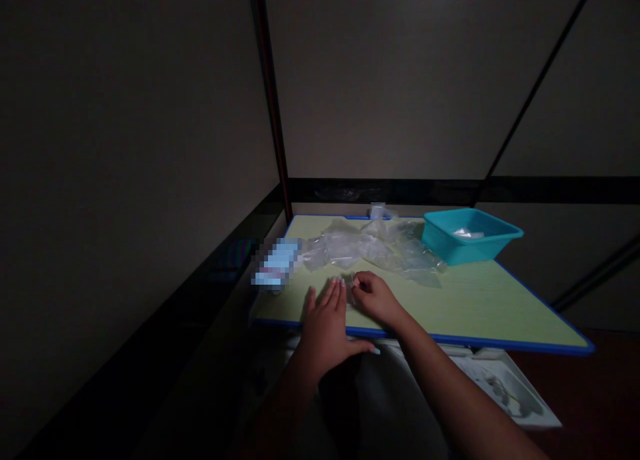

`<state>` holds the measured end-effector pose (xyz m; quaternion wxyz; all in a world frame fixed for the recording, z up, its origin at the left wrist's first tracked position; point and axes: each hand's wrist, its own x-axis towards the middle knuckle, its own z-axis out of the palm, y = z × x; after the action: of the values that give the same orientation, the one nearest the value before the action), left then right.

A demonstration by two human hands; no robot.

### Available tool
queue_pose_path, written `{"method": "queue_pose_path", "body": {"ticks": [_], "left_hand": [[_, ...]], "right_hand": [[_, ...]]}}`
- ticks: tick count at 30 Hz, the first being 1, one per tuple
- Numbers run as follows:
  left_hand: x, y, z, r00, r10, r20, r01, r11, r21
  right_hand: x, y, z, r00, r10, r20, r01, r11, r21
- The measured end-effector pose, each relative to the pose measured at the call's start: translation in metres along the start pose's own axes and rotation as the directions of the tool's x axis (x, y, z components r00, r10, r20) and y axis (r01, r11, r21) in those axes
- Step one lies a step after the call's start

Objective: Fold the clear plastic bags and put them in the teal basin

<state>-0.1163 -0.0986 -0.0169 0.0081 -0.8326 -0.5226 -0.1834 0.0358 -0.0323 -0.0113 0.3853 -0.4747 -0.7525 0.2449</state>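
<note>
The left hand is laid palm down over the near edge of a pale yellow-green tabletop with blue edging. Its fingers are held straight and fairly close together, and its thumb is spread wide to the right, past the blue edge. Nothing is grasped by it; whether the plastic is pressed by its fingertips cannot be told.

By the right hand, a pinch is formed: the fingers are curled, and thumb and forefinger are brought together on a small, clear, thin plastic piece. That piece is seen on the tabletop near the front edge, in the narrow gap between the two hands; its full outline is hidden by the fingers.

Beyond the hands, a loose, crumpled spread of clear plastic bags is laid across the middle of the tabletop. At the left edge, a bright, light-blue rectangular screen is blurred into blocks. At the far right corner, a turquoise rectangular plastic basin is placed, with clear plastic packets held inside. Below the tabletop at right, a white shallow tray is partly seen, its contents too dim to be identified.
</note>
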Motion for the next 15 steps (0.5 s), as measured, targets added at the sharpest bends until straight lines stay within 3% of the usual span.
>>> {"method": "queue_pose_path", "body": {"ticks": [2, 6, 15], "left_hand": [[-0.005, -0.008, -0.004, 0.999, -0.037, -0.019, 0.037, 0.999, 0.0], [-0.015, -0.017, -0.008, 1.0, 0.008, 0.001, -0.008, 1.0, -0.023], [-0.014, -0.015, -0.009, 1.0, 0.019, -0.013, -0.019, 0.999, -0.039]], "right_hand": [[0.001, -0.003, -0.002, 1.0, -0.003, 0.001, 0.003, 0.998, -0.056], [0.005, -0.007, -0.004, 0.999, 0.006, 0.046, 0.002, 0.984, -0.18], [0.013, -0.026, -0.007, 0.985, 0.026, 0.173, 0.038, 0.933, -0.358]]}}
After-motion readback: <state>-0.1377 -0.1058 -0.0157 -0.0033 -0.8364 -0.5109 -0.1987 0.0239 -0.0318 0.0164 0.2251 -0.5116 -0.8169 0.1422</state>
